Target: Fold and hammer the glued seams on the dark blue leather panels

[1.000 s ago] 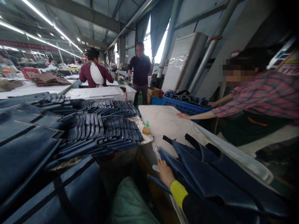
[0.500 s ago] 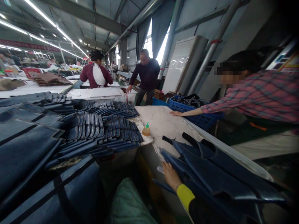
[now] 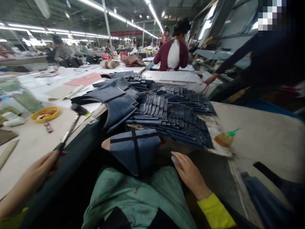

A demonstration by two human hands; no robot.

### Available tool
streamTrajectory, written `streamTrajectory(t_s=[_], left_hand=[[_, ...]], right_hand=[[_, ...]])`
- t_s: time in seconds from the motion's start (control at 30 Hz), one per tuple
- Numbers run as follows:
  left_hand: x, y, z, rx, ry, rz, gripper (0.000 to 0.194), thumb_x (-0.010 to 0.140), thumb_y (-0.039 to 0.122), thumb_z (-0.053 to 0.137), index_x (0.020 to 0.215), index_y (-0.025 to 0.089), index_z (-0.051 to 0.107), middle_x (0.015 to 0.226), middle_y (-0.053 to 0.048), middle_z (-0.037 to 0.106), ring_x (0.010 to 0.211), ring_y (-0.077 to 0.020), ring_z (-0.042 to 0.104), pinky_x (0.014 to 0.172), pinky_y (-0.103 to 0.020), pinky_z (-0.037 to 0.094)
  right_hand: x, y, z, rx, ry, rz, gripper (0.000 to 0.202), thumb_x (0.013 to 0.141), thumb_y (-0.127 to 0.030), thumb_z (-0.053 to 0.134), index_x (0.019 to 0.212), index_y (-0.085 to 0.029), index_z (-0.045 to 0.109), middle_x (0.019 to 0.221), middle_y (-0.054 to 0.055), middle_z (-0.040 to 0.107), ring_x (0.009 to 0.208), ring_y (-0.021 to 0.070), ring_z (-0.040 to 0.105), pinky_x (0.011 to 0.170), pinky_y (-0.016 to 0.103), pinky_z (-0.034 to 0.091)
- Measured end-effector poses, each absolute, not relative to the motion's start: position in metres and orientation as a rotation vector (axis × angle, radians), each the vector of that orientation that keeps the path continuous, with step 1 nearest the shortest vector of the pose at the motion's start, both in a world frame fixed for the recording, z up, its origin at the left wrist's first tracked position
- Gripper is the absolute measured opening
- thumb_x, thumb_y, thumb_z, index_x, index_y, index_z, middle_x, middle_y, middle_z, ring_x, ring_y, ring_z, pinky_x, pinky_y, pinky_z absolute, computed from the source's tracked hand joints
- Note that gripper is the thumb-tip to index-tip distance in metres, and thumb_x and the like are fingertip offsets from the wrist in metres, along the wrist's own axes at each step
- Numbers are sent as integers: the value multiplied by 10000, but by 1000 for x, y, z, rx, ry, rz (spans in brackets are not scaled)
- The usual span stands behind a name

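Note:
My left hand (image 3: 46,168) is closed around the dark handle of a hammer (image 3: 81,109), whose black head points up over the table's left part. In my right hand (image 3: 192,175), a small pale flat piece (image 3: 175,160) shows under the fingers; its kind cannot be made out. Between the hands, a dark blue leather-like panel (image 3: 145,149) with black crossing strips lies in front of my green apron (image 3: 138,194). Behind it are stacked blue panels (image 3: 121,101) and a long row of folded blue pieces (image 3: 176,117).
A bottle (image 3: 222,139) with a green nozzle and amber contents stands at the right. More blue pieces (image 3: 264,194) lie at lower right. On the left are a yellow dish (image 3: 45,114) and a pink sheet (image 3: 84,79). Co-workers (image 3: 171,54) stand beyond the tables.
My view has swung left. My right hand has left the blue pieces on the right and is now beside my apron. My left hand with the hammer has come into view.

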State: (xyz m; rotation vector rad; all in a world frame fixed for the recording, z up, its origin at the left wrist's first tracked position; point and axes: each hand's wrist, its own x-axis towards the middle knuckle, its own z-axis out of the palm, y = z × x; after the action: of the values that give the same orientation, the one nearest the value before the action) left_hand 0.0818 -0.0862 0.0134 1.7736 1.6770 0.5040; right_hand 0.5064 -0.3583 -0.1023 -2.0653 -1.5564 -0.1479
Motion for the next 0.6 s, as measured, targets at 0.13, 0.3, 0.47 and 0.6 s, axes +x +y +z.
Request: streamTrajectory(t_s=[0.13,0.3,0.47,0.6], left_hand=[[106,-113,-14,1524,1399,375,661,654,739,494,974,168,577,576,57,421,450,-70,371,398,-168,267],[118,-139,-27,1566,1336,550,592,738,680,444,1026,171,529,571,61,386,460,-88,360,404,-180,286],[105,-142,-47,1875,1323,334,457,798,592,450,955,187,593,690,6,572,637,-144,537,622,-225,440],[112,-140,-56,1882,1330,361,507,818,587,423,1069,171,569,717,-10,586,638,-153,546,584,-225,439]], right_hand=[[464,-290,-91,-1878,-1735,-81,404,877,-176,401,1273,-192,479,1286,80,508,1204,204,436,1017,398,409],[457,-259,-106,-1908,-1778,-59,420,865,-127,393,1271,-169,491,1311,77,493,1245,219,396,1026,413,404],[456,-258,-115,-1876,-1731,-66,414,888,-168,390,1292,-188,479,1322,72,485,1255,212,388,1038,410,391],[454,-259,-114,-1884,-1690,-60,416,880,-161,394,1283,-190,493,1312,77,494,1246,216,400,1032,419,395]])
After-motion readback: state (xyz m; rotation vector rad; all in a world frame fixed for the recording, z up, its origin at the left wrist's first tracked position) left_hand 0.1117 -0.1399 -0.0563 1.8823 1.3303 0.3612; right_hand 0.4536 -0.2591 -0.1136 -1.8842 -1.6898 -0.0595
